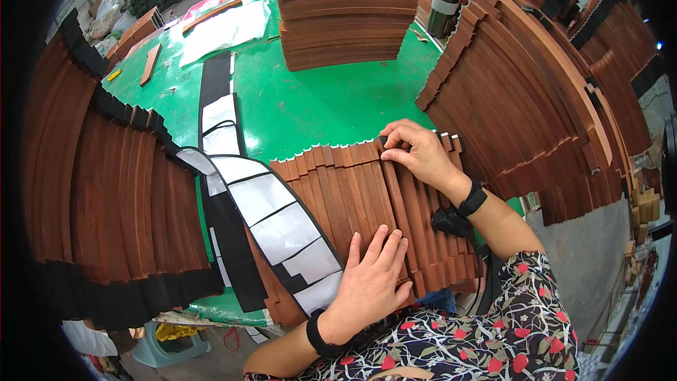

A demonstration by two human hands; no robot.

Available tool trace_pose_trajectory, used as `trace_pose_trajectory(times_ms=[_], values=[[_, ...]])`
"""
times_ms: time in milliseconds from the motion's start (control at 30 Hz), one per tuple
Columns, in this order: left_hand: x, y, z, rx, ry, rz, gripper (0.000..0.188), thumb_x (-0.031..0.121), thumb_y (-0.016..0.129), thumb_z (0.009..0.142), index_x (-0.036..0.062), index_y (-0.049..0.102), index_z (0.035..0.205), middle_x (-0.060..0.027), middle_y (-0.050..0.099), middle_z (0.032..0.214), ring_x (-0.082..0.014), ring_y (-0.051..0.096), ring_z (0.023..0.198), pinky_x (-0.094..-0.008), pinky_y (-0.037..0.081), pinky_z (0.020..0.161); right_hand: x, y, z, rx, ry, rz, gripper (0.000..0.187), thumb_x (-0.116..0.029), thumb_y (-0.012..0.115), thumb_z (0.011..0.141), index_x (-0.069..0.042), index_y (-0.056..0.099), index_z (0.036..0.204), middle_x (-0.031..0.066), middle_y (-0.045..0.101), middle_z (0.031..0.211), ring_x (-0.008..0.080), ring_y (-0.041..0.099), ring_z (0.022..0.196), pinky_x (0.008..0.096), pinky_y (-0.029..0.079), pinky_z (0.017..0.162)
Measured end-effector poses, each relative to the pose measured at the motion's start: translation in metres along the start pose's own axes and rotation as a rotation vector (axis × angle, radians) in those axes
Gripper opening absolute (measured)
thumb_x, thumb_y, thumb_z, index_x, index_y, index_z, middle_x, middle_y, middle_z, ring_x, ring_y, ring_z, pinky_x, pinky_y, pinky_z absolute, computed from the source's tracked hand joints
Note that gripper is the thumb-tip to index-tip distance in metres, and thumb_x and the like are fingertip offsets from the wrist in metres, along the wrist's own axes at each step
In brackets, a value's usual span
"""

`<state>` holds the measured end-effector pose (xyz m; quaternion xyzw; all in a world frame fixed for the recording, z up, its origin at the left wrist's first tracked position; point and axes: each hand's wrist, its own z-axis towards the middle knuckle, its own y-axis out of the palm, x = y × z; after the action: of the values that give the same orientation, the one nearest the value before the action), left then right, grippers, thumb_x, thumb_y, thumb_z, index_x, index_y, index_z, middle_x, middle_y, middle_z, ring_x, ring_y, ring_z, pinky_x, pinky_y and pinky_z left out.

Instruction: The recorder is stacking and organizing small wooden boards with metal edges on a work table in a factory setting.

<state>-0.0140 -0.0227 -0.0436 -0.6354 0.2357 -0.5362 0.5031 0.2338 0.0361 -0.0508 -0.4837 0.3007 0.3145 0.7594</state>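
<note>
Brown wooden slats (331, 194) lie side by side in a row in front of me, their stepped far ends edged in white. My left hand (375, 268) rests flat on them, fingers spread, holding nothing. At the far end of the slats, my right hand (421, 155) is closed in a pinch with thumb against fingertips. Something small and dark shows at those fingertips, too small to name. A curved strip of white panels with black borders (275, 208) lies over the slats' left part. A small black bundle (451, 223) sits below my right wrist.
Curved stacks of brown slats stand left (134, 190), right (515, 92) and at the back (348, 21) of the green table (310, 109). A grey bottle (444, 3) stands at the back right. White sheets (226, 32), a loose slat (150, 65) and a yellow tool (114, 75) lie back left.
</note>
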Motion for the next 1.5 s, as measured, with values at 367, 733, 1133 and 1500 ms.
trace_pose_trajectory(times_ms=[367,733,1133,1500], values=[[-0.004,-0.002,0.004,-0.005,0.019,0.012,0.066,0.037,0.067,0.077,0.0004,0.052,0.131,-0.014,0.044,0.139,-0.0309,0.034,0.137,-0.0583,0.025,0.11,0.01,0.001,0.002,0.033,-0.078,-0.108,0.012,-0.015,0.077,0.074,-0.005,0.072,0.077,0.0082,0.07,0.1,0.0248,0.063,0.094,0.0374,0.048,0.085],[0.001,-0.001,-0.001,-0.033,0.018,0.061,0.068,0.041,0.065,0.08,0.0012,0.05,0.133,-0.0134,0.043,0.14,-0.0311,0.034,0.136,-0.0601,0.027,0.107,0.001,0.001,-0.007,0.038,-0.315,-0.345,0.014,-0.014,0.073,0.079,-0.005,0.07,0.089,0.0089,0.068,0.108,0.0274,0.063,0.099,0.0358,0.052,0.084],[-0.001,0.006,-0.004,0.021,0.052,0.12,0.067,0.043,0.064,0.082,0.0012,0.05,0.132,-0.0145,0.043,0.14,-0.0341,0.034,0.136,-0.0607,0.028,0.107,-0.011,-0.005,-0.024,-0.2,-0.332,-0.643,0.045,-0.028,0.064,0.089,-0.004,0.056,0.126,0.0204,0.05,0.136,0.0403,0.04,0.132,0.0478,0.036,0.107],[-0.015,-0.053,-0.024,0.344,-0.041,0.177,0.065,0.021,0.074,0.075,0.0033,0.049,0.132,-0.0193,0.041,0.143,-0.0363,0.033,0.137,-0.0588,0.026,0.109,-0.082,-0.05,-0.011,0.206,-0.336,-0.226,0.045,-0.021,0.068,0.084,0.002,0.054,0.121,0.0242,0.052,0.128,0.039,0.048,0.122,0.043,0.037,0.106]])
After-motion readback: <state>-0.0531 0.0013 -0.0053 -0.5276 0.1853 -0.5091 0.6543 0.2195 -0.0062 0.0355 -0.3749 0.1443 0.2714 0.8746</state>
